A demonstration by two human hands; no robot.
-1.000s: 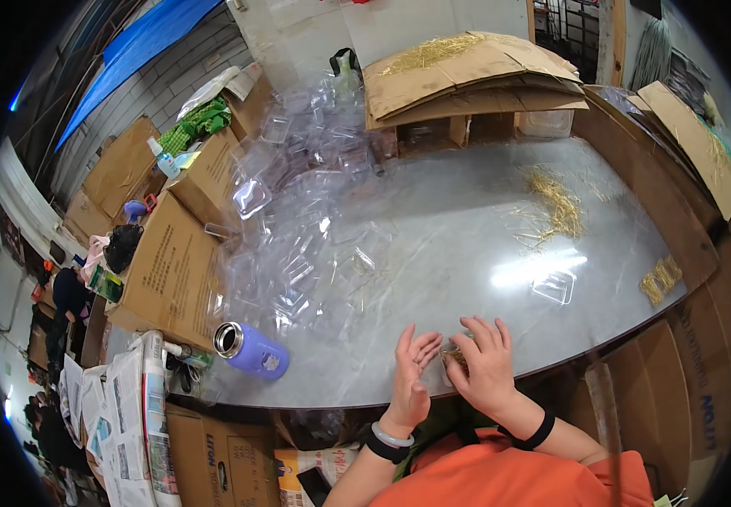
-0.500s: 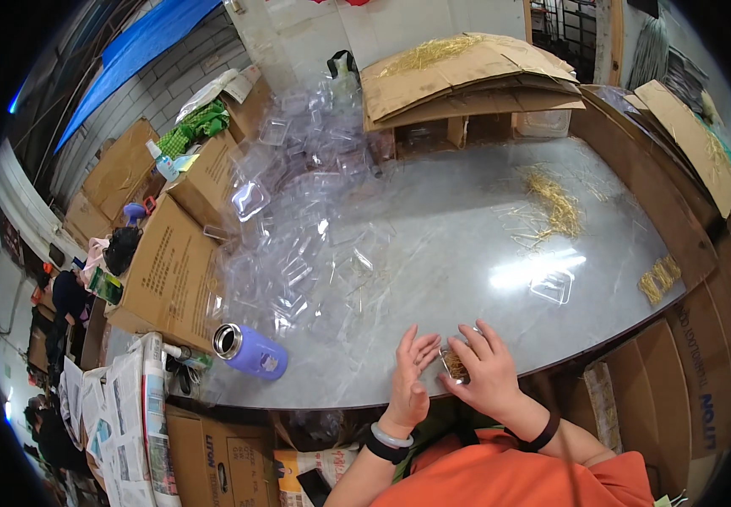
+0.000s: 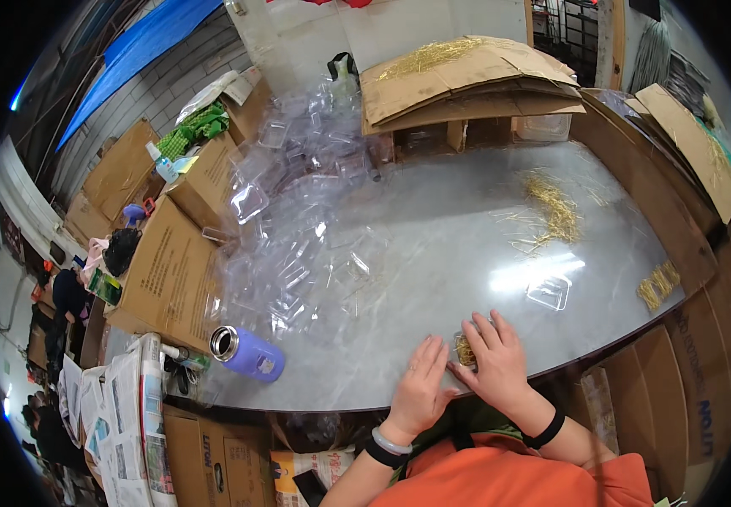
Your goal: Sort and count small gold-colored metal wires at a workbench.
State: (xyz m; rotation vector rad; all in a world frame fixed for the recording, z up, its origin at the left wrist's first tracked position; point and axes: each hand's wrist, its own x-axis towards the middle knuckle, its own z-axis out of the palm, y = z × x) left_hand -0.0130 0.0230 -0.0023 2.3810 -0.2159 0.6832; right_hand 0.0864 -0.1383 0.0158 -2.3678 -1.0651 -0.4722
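A small clear plastic box (image 3: 465,350) with thin golden pieces inside is at the table's near edge. My right hand (image 3: 496,359) covers its right side, fingers stretched forward and thumb near its close end, so the box sits between thumb and fingers. Just left of it, my left hand (image 3: 420,384) lies palm down with its fingers extended, holding nothing that I can see. Whether its fingertips touch the box I cannot tell. Farther off, a loose pile of thin golden pieces (image 3: 558,211) lies on the grey tabletop (image 3: 441,245). An open clear tray (image 3: 548,292) rests nearer, in the light's glare.
Many clear plastic boxes (image 3: 285,245) heap on the table's left. A purple bottle (image 3: 251,355) lies tilted near the front left. Cardboard boxes (image 3: 167,279) border the left side, and a cardboard shelf (image 3: 467,89) the back. A golden bundle (image 3: 658,284) lies at the right edge.
My right hand has moved slightly forward and right with the box, which looks flatter. My left hand has turned from upright to palm down and moved toward the box.
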